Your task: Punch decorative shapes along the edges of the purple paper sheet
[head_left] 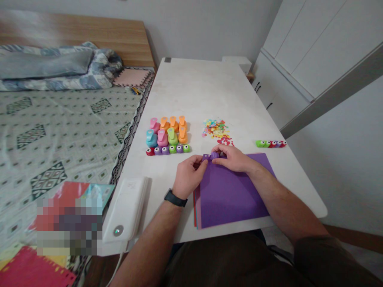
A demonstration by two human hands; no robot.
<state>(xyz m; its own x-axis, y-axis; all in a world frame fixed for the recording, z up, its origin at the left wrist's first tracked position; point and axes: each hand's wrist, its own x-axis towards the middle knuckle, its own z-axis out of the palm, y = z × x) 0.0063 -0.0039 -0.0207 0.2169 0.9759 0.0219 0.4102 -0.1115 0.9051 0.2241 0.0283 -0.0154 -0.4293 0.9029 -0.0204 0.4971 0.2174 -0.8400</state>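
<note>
Pinching purple paper (236, 195) with your left hand (189, 176), you grip a purple punch (214, 156) in your right hand (232, 158), at the paper's 11 o'clock corner. The holed edge (207, 156) faces 12 o'clock; the punch's long axis is unclear.

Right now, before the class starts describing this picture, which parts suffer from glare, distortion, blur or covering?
Head view: pale sheen on the brown wooden headboard; head view: the tall white cabinet slants, probably wide-angle distortion; head view: a pixelated block covers part of the flat red sheet; head view: the tiny multicoloured cutouts blend together; head view: the purple rectangular sheet shows no strong glare.
</note>
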